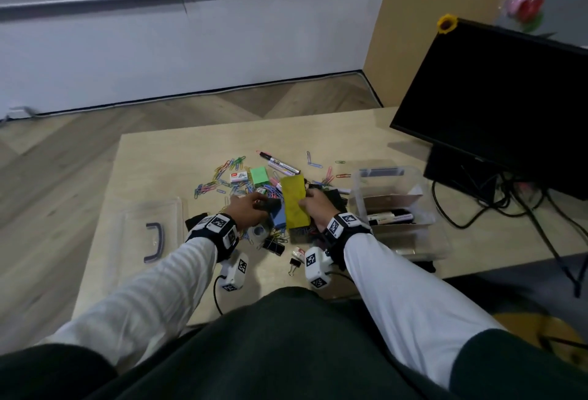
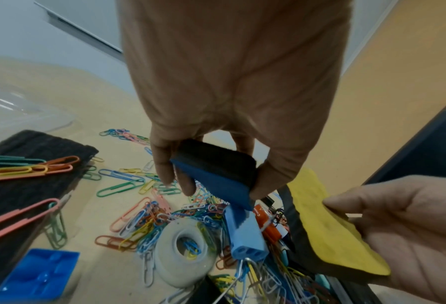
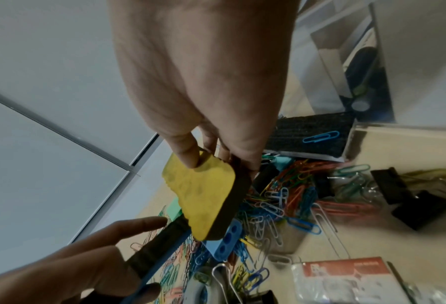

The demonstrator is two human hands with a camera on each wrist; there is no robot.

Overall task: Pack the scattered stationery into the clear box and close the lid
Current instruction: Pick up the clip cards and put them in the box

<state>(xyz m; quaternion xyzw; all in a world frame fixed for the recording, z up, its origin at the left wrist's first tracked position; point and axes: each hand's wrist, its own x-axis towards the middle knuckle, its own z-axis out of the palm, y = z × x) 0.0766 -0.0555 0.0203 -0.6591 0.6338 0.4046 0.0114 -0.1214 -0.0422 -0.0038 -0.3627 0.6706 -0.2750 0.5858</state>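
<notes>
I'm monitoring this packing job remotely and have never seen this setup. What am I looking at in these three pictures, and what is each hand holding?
There is no machine here: a person works with bare hands, wearing tracking bands with small cameras on both wrists. The wide picture comes from a camera on the head, looking down at a low table. The other two look along each hand from the wrist.

The left hand grips a blue eraser with a dark felt face. The right hand pinches a yellow eraser, also felt-backed.

On the table lie a heap of coloured paper clips, markers, a green note pad, a tape roll and black binder clips. The clear box stands open at the right with markers already inside; its lid lies at the left.
</notes>
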